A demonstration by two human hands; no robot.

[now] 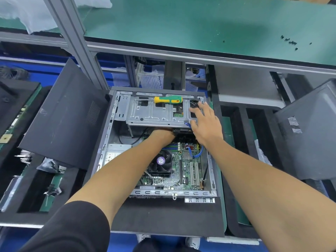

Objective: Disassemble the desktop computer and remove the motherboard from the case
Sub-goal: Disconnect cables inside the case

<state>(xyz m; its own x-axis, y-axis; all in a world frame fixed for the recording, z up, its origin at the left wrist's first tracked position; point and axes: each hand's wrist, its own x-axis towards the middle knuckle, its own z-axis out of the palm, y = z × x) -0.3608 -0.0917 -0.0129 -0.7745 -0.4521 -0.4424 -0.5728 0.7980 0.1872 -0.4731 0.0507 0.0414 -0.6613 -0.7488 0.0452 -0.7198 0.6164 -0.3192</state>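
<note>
Head view. The open computer case (116, 135) lies on its side at the centre of the frame on a dark foam mat (163, 215). The left hand (161, 136) reaches under the silver drive cage (154, 113) in the upper part of the case; its fingers are hidden beneath the cage, so whether they are curled or holding anything cannot be told. Only the wrist and the back of the hand show. The right hand (205, 124) lies flat on the right end of the drive cage, fingers straight and spread, fingertips at a dark opening near the cage's upper right corner; a blue tab (187, 123) sits just beside its thumb.

The motherboard (183, 171) is still seated in the lower half of the case, partly covered by the left forearm. Its black CPU fan (161, 163) carries a round purple label whose text is too small to read. A white label on the power supply (113, 153) at the case's lower left is likewise illegible. Blue cables (197, 153) loop beside the right wrist.

A green and yellow screwdriver (168, 100) rests on top of the drive cage. A black side panel (65, 115) leans at centre left. Small dark screws (289, 41) lie scattered on the green bench (181, 24) at upper right. A grey case (309, 128) is cut off at the right edge.
</note>
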